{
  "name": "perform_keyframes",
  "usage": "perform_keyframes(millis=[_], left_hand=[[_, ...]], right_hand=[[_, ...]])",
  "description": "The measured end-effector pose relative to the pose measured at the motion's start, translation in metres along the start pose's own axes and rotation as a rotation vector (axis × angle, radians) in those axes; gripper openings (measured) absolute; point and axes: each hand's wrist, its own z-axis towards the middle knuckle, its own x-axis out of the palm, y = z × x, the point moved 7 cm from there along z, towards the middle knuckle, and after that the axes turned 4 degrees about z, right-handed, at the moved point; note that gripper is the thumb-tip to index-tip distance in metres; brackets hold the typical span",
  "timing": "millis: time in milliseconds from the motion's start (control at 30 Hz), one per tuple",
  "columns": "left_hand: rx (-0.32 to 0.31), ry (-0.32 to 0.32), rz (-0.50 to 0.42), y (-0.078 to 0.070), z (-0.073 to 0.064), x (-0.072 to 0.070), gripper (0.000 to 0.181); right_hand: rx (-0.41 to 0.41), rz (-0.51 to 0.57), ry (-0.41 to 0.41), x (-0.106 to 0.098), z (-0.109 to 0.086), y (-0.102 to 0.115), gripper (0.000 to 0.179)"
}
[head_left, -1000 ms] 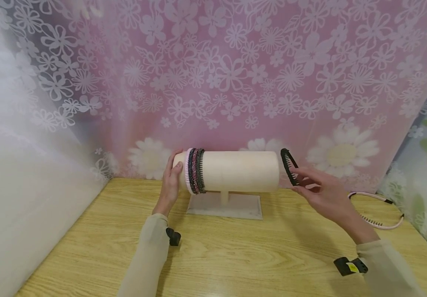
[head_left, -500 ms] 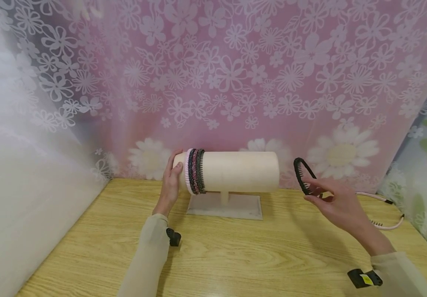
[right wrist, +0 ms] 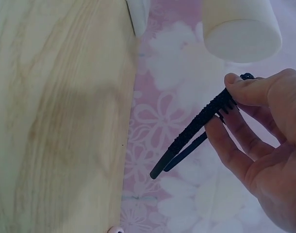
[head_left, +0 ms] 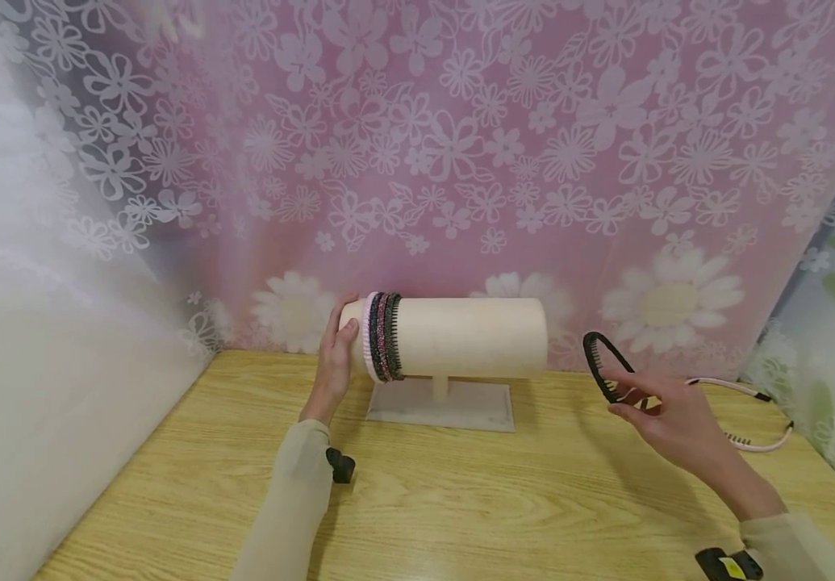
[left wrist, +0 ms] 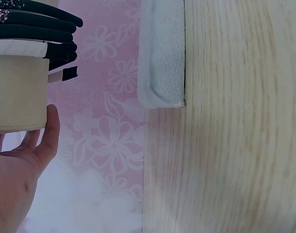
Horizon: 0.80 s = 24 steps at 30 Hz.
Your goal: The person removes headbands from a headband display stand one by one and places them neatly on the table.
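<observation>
A cream padded display roll lies level on a post above a pale rectangular base. Several headbands, one pink and the others dark or glittery, sit side by side near its left end. My left hand grips that end, thumb at the front; the far fingers are partly hidden. To the right of the roll and apart from it, my right hand pinches a black toothed headband between thumb and fingers. The right wrist view shows its two tips pointing away from the palm.
A pink headband lies on the wooden table at the far right, partly behind my right hand. A pink floral curtain hangs right behind the table, with a white sheet along the left side.
My right hand has drawn the black headband away from the roll's right end, rightward and down toward me. My left hand keeps its hold on the roll.
</observation>
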Motion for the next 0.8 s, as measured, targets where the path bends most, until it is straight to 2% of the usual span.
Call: perform_keyframes(millis=[233,433,667,800], left_hand=[[-0.004,0.003,-0.003,0.000,0.000,0.001,0.049],[-0.016,0.004,-0.022,0.000,0.000,0.001,0.049],[-0.015,0.031,-0.047,0.001,0.000,0.002,0.051],[-0.013,0.018,-0.030,0.001,0.000,0.001,0.050]], right_hand=[[-0.013,0.010,-0.013,0.005,-0.008,-0.010,0.050],[-0.033,-0.030,-0.017,0.008,-0.014,-0.016,0.048],[0.017,-0.032,0.036,0.013,-0.021,-0.027,0.044],[0.057,-0.031,0.065,0.016,-0.023,-0.034,0.044]])
